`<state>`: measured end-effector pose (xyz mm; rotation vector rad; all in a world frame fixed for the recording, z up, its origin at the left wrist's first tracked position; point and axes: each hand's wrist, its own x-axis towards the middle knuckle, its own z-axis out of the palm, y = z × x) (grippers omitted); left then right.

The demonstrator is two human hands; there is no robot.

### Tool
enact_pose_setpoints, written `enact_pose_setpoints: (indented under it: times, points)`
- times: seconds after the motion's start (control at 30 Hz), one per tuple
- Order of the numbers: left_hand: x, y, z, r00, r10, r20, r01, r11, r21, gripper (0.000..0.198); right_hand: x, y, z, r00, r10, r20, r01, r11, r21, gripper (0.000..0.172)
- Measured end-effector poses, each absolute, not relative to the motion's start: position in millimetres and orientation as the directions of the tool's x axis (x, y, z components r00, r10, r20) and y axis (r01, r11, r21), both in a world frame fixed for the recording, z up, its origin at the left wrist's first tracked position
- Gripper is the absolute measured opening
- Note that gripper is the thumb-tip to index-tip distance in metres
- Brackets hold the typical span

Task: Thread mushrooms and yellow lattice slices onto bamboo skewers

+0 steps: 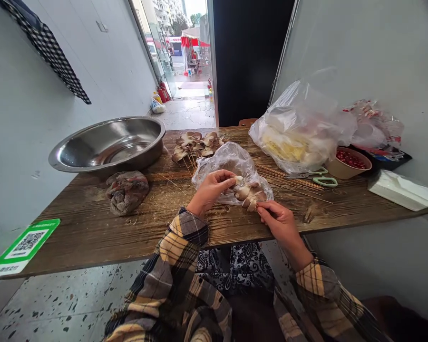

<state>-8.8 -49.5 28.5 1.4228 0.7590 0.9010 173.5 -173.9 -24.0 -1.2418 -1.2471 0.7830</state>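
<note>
My left hand (pixel 211 189) is closed in a pinch on a pale mushroom piece (pixel 239 181) at the top of a row of mushroom pieces (pixel 250 194). My right hand (pixel 278 222) is closed around the lower end of that row; the stick inside is too thin to see. Both hands work just above a clear plastic bag (pixel 228 161) lying on the wooden table (pixel 103 228). Behind the bag lies a pile of finished mushroom skewers (pixel 196 143).
A big steel basin (pixel 109 144) stands at the back left with a crumpled dark rag (pixel 127 191) before it. At the right are a full plastic bag (pixel 296 133), green-handled scissors (pixel 319 176), loose bamboo sticks (pixel 292 183), a bowl of red bits (pixel 348 162) and white napkins (pixel 401 189).
</note>
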Motion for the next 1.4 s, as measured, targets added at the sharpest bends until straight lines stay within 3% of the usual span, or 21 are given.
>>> enact_pose_setpoints:
  times: [0.87,1.4]
  points:
    - [-6.1,-54.4,28.3,0.531,0.846,0.045,-0.212,0.081,0.974,0.029,173.1,-174.8,-16.5,0.174,0.955,0.242,0.277,0.188,-0.942,0.021]
    - [-4.3,-57.2,26.9,0.55,0.831,0.078,-0.105,-0.023,0.994,0.02,170.3,-176.3,-17.6,0.194,0.939,0.285,0.323,0.214,-0.922,0.02]
